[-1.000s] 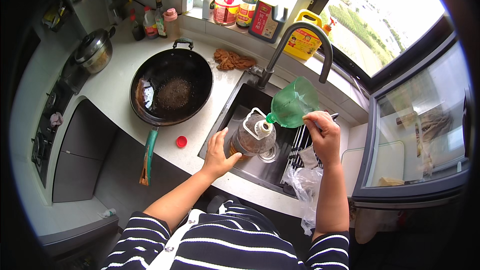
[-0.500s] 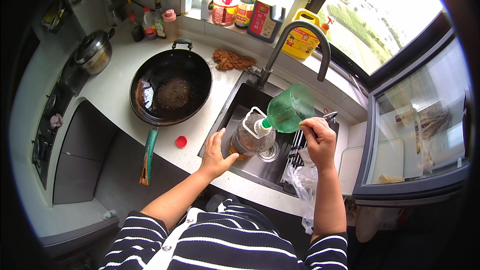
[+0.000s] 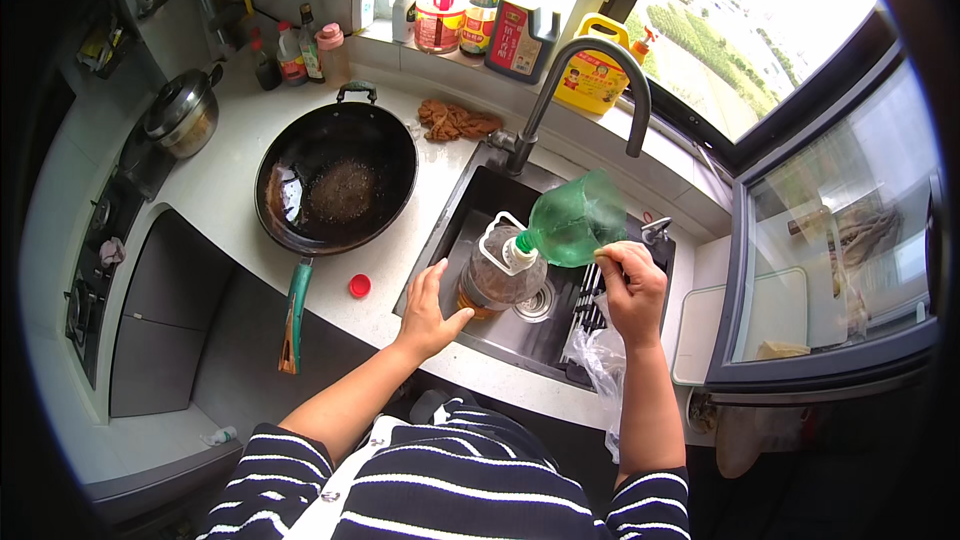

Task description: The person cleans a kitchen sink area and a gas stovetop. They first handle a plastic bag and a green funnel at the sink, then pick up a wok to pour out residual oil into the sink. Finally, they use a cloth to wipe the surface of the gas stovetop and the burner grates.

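A clear plastic jug [image 3: 487, 286] with a white handle and neck stands in the sink, some amber liquid showing low inside it. Into its mouth leans a green translucent funnel [image 3: 578, 222] that looks like the cut-off top of a bottle, tilted with its wide end to the right. My right hand [image 3: 636, 290] pinches the funnel's rim between thumb and fingers. Beside the jug, on its left, my left hand [image 3: 428, 312] is open with thumb apart; whether it touches the jug I cannot tell. A red cap [image 3: 359, 286] lies on the counter.
A black wok [image 3: 340, 180] sits on the counter [image 3: 400, 270] at left, its green handle toward me. The grey faucet [image 3: 545, 100] arches over the dark sink [image 3: 478, 185]. A brown cloth [image 3: 455, 121] lies behind. Several bottles line the sill. Clear plastic bag [image 3: 602, 360] hangs at the sink's front.
The whole view has shifted slightly. My right hand sits a touch lower, still pinching the funnel's rim; my left hand and the jug keep their places.
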A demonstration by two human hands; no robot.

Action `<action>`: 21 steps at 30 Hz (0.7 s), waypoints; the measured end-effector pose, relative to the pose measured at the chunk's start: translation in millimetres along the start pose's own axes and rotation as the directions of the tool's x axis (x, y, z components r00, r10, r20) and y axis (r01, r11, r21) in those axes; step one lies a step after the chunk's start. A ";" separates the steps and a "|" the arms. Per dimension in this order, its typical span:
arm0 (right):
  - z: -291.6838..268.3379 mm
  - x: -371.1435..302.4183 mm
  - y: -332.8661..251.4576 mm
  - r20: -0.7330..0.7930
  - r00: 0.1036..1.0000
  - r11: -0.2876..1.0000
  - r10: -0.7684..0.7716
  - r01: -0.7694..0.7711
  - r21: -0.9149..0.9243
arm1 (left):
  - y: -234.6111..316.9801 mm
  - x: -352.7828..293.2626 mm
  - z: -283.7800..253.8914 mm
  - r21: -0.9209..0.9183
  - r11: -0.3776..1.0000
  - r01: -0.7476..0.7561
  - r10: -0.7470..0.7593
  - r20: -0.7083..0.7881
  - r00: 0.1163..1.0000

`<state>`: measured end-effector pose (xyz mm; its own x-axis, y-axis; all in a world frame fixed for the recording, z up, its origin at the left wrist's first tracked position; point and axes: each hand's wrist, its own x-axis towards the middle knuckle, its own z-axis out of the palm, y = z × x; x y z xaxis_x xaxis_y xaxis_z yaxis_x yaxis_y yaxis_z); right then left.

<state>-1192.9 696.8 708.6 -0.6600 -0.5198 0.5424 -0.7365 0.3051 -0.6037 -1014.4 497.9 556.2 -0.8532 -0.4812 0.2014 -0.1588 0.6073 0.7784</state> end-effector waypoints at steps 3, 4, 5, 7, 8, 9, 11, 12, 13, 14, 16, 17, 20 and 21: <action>0.7 -0.3 3.3 0.027 1.000 1.000 -0.006 0.007 -0.028 | -1.8 -0.2 1.7 -0.010 1.000 0.000 0.000 0.002 1.000; 1.6 -1.8 8.2 0.028 1.000 1.000 0.005 -0.004 -0.028 | -0.8 -0.3 1.7 -0.010 1.000 0.003 -0.003 0.005 1.000; -0.4 -2.3 6.5 0.018 1.000 1.000 0.003 -0.002 -0.028 | 0.4 -1.2 1.4 -0.010 1.000 0.006 -0.006 0.009 1.000; -1.9 -2.3 1.0 0.002 1.000 1.000 -0.006 0.006 -0.019 | -0.5 -2.4 0.9 -0.011 1.000 0.006 -0.006 0.005 1.000; -1.4 -2.2 -0.7 -0.007 1.000 1.000 -0.014 0.014 -0.007 | -2.2 -2.4 1.5 -0.015 1.000 -0.001 0.001 0.002 1.000; -0.8 -3.3 -0.1 0.016 0.999 0.999 -0.032 0.032 -0.019 | -2.6 -2.1 2.1 -0.021 1.000 -0.013 0.013 0.003 1.000; 1.1 -6.0 2.9 0.060 0.996 0.997 -0.067 0.069 -0.042 | -2.1 -3.6 3.0 -0.019 1.000 -0.006 0.006 0.008 1.000; 1.0 -6.7 2.8 0.091 0.988 0.990 -0.125 0.130 -0.047 | -1.9 -3.7 3.9 -0.018 1.000 -0.003 0.003 0.010 1.000; 1.7 -9.0 1.6 0.118 0.978 0.982 -0.174 0.181 -0.052 | -0.7 -3.8 3.9 -0.024 1.000 -0.006 0.006 0.009 1.000; 1.6 -11.4 0.1 0.155 0.963 0.971 -0.220 0.232 -0.062 | 1.4 -4.0 3.2 -0.030 1.000 -0.008 0.008 0.009 1.000; 2.6 -18.4 -6.1 0.227 0.927 0.943 -0.298 0.323 -0.082 | 1.9 -4.7 2.0 -0.044 0.999 -0.013 0.013 0.019 1.000; 2.2 -24.2 -7.9 0.265 0.917 0.937 -0.298 0.335 -0.105 | 1.7 -4.9 2.1 -0.055 0.998 -0.016 0.018 0.031 0.999; 5.3 -36.7 -10.9 0.264 0.895 0.905 -0.359 0.403 -0.136 | 1.0 -6.2 3.9 -0.061 0.998 -0.013 0.017 0.051 0.999; 4.9 -40.5 -11.2 0.277 0.890 0.896 -0.363 0.414 -0.157 | 1.1 -6.6 5.0 -0.060 0.998 -0.011 0.015 0.057 0.998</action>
<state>-1157.2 710.6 690.4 -0.2791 -0.7941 0.5399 -0.9570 0.1835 -0.2248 -1011.5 504.9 552.7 -0.8823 -0.4354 0.1787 -0.1192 0.5740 0.8101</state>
